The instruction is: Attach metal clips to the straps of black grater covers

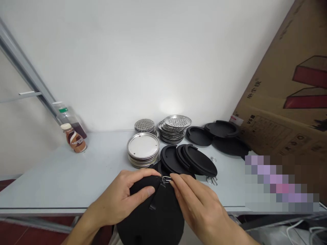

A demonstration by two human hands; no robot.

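A round black disc [155,226] is held tilted up at the table's front edge. My left hand [122,197] grips its upper left rim, thumb on the near face and fingers behind. At the disc's top, my right hand [199,202] pinches a small silver wire clip [166,179] between thumb and fingers. A short black strap [156,197] runs down the disc's face from the clip. Just beyond my hands lie several black round lids [200,159], overlapping one another. Loose wire clips [212,180] lie beside them.
Stacked metal discs [143,146] and perforated metal plates [177,122] stand near the wall. More black lids [221,129] lie at the back right, against a large cardboard box [276,136]. Two bottles, one brown [74,139], stand at the left on the pale table [51,180].
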